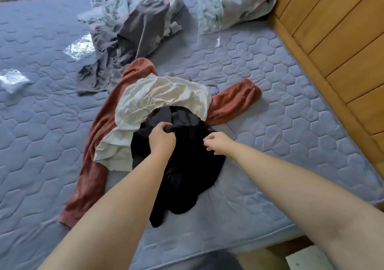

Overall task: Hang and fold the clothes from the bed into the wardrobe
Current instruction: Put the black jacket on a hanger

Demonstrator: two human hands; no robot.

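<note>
A black garment (187, 172) lies on top of a pile in the middle of the blue quilted bed (270, 72). My left hand (162, 139) grips a fold of the black garment near its top. My right hand (218, 143) pinches the same garment at its right edge. Under it lie a white garment (162, 97) and a rust-red long-sleeved top (232, 101). A thin purple hanger (233, 133) pokes out from beneath the pile on the right.
A grey garment (128, 47) and crumpled floral bedding (228, 4) lie at the far side of the bed. Clear plastic bags (80, 46) lie at the left. A wooden headboard (332, 47) runs along the right.
</note>
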